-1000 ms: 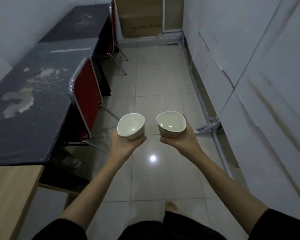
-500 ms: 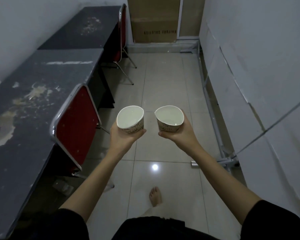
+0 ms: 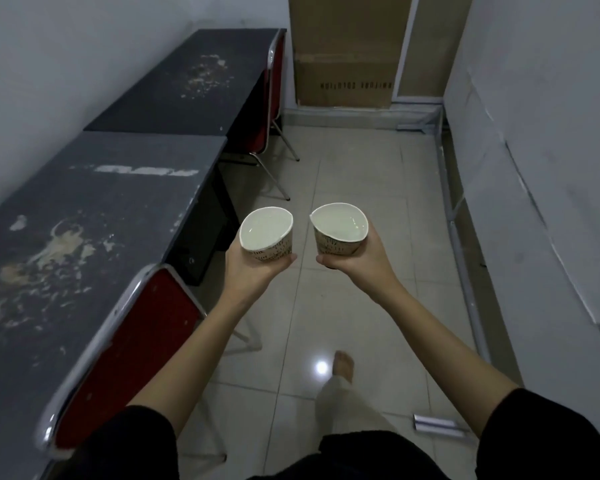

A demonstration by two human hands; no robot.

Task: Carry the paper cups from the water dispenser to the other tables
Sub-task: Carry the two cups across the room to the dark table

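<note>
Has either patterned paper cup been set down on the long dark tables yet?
No: the left hand holds one patterned paper cup and the right hand the other, both over the tiled floor.

I count two paper cups: one cup [image 3: 267, 233] wrapped in the fingers [image 3: 284, 261] of my left hand [image 3: 253, 271], the other cup [image 3: 340, 233] wrapped in the fingers [image 3: 326, 263] of my right hand [image 3: 361, 265], a small gap between them. Left of my fingers there are two dark tabletops, a near tabletop [image 3: 84, 237] and a far tabletop [image 3: 194, 84]. Two red chairs stand against them, one chair [image 3: 129, 348] below my left fingers, one chair [image 3: 274, 98] beyond them. One cardboard box [image 3: 347, 50] stands far ahead. One bare foot [image 3: 343, 367] of mine shows below my right fingers.
</note>
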